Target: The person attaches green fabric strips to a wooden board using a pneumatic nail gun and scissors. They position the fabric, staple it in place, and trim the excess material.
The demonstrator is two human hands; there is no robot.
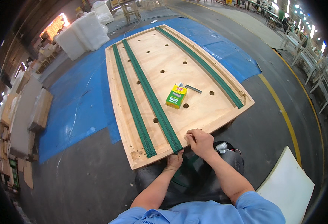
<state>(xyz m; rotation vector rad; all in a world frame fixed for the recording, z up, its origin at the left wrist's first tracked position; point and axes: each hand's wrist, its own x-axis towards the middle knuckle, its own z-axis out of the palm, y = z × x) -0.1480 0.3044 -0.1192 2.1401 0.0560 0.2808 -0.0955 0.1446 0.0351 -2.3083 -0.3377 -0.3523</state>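
A wooden panel with a raised frame (193,138) and several round holes lies in front of me. Three green webbing straps run lengthwise over it: a left one (128,100), a middle one (149,89) and a right one (205,65). At the near edge my left hand (174,161) is closed on the end of the middle strap, its fingers partly hidden below the frame. My right hand (200,142) rests at the frame just right of that strap, fingers curled together; what they hold, if anything, is hidden.
A green and yellow carton (176,97) stands on the panel beside a grey strip of staples (193,89). Blue sheeting (78,108) covers the floor beneath and around. White foam (289,186) lies at right; wrapped bundles (82,35) stand far left, chairs (306,52) far right.
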